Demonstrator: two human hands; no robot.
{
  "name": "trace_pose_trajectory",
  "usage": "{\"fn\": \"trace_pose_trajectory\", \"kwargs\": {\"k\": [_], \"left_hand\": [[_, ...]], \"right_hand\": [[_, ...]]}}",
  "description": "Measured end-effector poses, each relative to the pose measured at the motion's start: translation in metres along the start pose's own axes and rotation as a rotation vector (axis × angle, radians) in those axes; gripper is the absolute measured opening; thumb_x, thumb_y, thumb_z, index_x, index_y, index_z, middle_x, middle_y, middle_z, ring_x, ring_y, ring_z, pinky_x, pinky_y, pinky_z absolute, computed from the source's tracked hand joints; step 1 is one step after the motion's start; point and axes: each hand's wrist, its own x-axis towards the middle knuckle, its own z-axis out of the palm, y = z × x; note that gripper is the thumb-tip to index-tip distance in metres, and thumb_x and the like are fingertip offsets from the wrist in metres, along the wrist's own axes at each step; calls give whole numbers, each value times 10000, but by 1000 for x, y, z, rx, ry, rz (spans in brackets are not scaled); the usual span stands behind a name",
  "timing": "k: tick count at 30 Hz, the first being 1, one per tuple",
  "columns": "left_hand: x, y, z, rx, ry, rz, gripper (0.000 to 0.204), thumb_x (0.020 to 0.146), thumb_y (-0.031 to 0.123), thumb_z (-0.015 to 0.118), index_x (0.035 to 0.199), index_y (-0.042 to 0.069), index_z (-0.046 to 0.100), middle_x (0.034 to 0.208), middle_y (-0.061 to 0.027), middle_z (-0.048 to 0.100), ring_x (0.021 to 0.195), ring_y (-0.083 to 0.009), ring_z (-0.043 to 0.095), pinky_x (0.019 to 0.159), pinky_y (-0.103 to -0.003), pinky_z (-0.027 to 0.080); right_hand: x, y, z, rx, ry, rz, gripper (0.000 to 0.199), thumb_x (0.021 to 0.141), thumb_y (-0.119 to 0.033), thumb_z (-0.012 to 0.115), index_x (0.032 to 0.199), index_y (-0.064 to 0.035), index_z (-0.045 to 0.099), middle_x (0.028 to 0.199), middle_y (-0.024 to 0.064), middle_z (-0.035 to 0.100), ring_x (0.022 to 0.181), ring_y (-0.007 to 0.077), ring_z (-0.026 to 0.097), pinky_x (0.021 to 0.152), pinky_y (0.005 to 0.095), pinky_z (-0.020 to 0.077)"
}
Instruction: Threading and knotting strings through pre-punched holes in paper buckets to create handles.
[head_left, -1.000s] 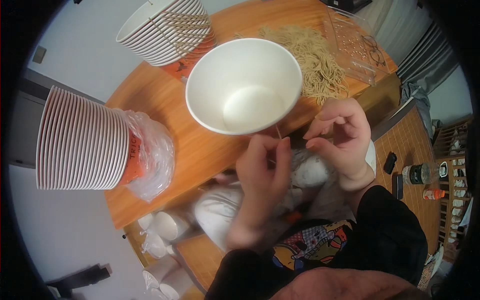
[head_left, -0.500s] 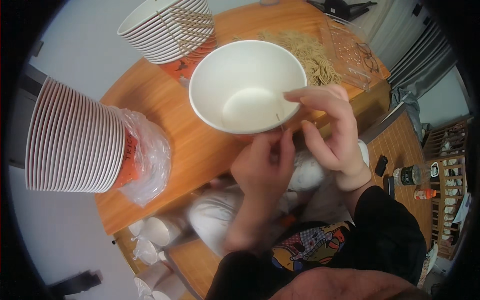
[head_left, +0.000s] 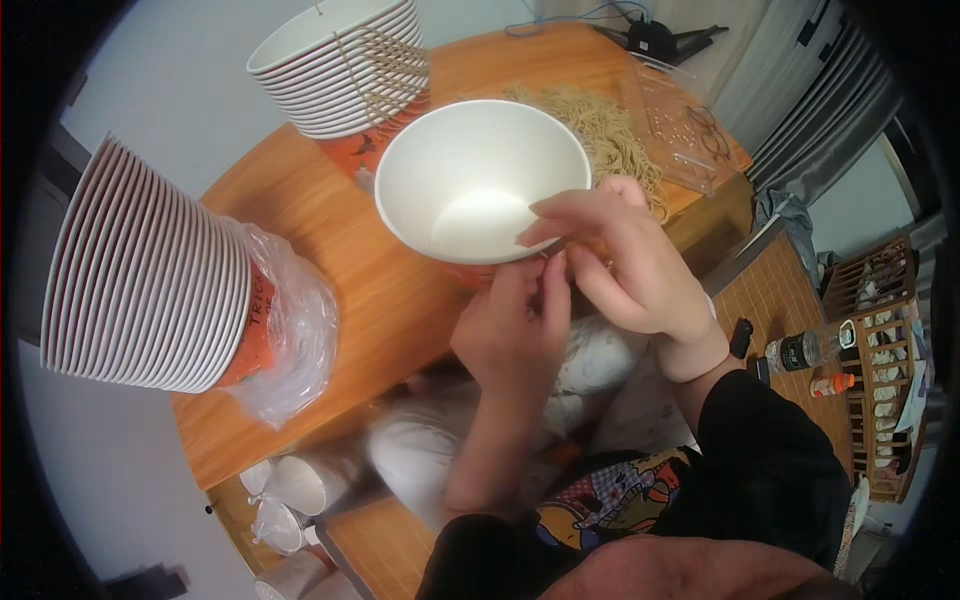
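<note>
A white-lined paper bucket (head_left: 482, 150) with an orange outside tilts toward me near the table edge. Low on its near side, my left hand (head_left: 512, 325) is closed in a pinch against the outer wall, on what looks like a thin cord end; the fingers mostly hide it. My right hand (head_left: 640, 265) reaches over the right rim with curved fingers, their tips inside the opening. Its thumb stays outside, close to my left fingertips, and a gap shows between thumb and fingers.
Nested buckets (head_left: 150, 290), partly in clear plastic, stand at left. Behind, another bucket stack (head_left: 345, 80) carries cord handles. A pile of tan cords (head_left: 610, 140) lies by a clear tray (head_left: 690, 125) with glasses. More wrapped buckets (head_left: 305, 485) sit below the table; a bottle (head_left: 790, 352) stands at right.
My right fingers have come down and left, deeper over the rim, and the thumb has neared my left hand. The thin tip seen poking inside the bucket is now hidden.
</note>
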Motion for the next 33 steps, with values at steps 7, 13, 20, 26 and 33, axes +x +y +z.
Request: {"fn": "trace_pose_trajectory", "kwargs": {"k": [7, 13, 20, 26, 33], "left_hand": [[1, 0, -5, 73, 20, 8, 83, 853, 65, 685, 849, -5, 641, 680, -70, 673, 584, -108, 643, 548, -247, 502], [0, -12, -2, 67, 103, -14, 86, 806, 183, 731, 823, 115, 681, 622, -29, 632, 517, -185, 610, 497, -296, 470], [0, -14, -7, 45, 109, -24, 100, 789, 153, 751, 851, 100, 693, 660, -42, 662, 550, -171, 642, 527, -281, 494], [1, -14, -27, -1, 134, 60, 107, 820, 123, 726, 901, 59, 699, 652, -21, 644, 491, -118, 549, 468, -243, 415], [1, 2, -43, -893, -263, -520, 162, 909, 95, 633, 999, -33, 674, 758, 24, 625, 644, -14, 489, 564, -162, 362]], "right_hand": [[6, -8, -2, -44, -29, -5, 416, 768, -12, 503, 1176, -76, 552, 973, 60, 705, 908, 208, 641, 898, 349, 310], [10, -8, 1, -81, -56, -36, 409, 763, -13, 506, 1163, -74, 564, 938, 75, 708, 847, 216, 642, 869, 342, 330], [12, -11, 7, -9, -19, -18, 361, 776, -5, 511, 1122, -74, 587, 887, 64, 701, 793, 209, 643, 888, 335, 346], [-6, -9, 12, -7, 141, -115, 332, 774, 27, 530, 1083, -65, 611, 968, 69, 700, 841, 175, 665, 910, 330, 373], [-44, 7, 38, 247, 265, -331, 286, 758, 93, 574, 995, -67, 566, 1045, 127, 692, 975, 237, 673, 933, 362, 401]]}}
